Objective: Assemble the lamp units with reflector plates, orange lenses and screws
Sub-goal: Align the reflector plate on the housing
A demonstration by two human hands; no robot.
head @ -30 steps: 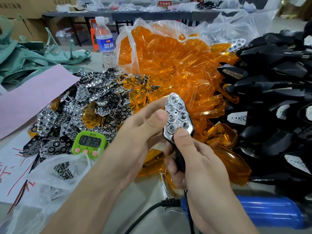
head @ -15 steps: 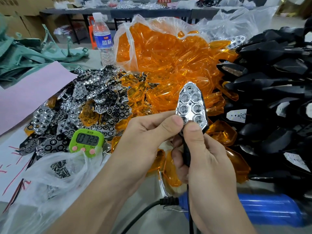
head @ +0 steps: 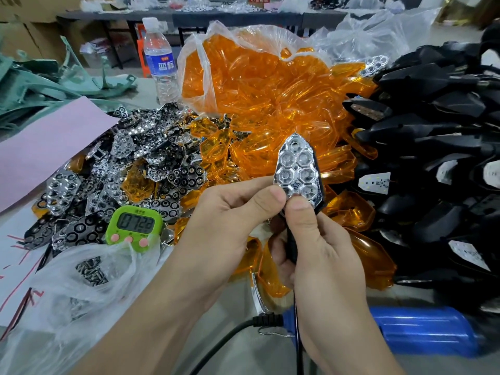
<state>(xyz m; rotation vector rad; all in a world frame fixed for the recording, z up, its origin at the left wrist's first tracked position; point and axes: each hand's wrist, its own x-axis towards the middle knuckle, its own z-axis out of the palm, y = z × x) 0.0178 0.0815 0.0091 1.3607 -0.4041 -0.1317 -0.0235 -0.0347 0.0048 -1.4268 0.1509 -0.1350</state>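
Both hands hold one lamp unit (head: 291,246) up, to the right of and higher than the green timer (head: 134,225), clear of the worktop (head: 238,347). The right hand (head: 324,255) has its fingers curled round the unit's black stem, with the thumb pressed on the lower end of the chrome reflector plate (head: 297,169) seated in the housing. The left hand (head: 230,217) pinches the unit's lower left edge between thumb and forefinger. The plate's pointed tip faces up.

Behind the timer lies a heap of loose plates (head: 151,158). Behind and to the right of it is an open bag of orange lenses (head: 257,85), and farther right are stacked black housings (head: 433,131). Just in front of the timer is a clear bag of screws (head: 89,269). The display reads 07:22.
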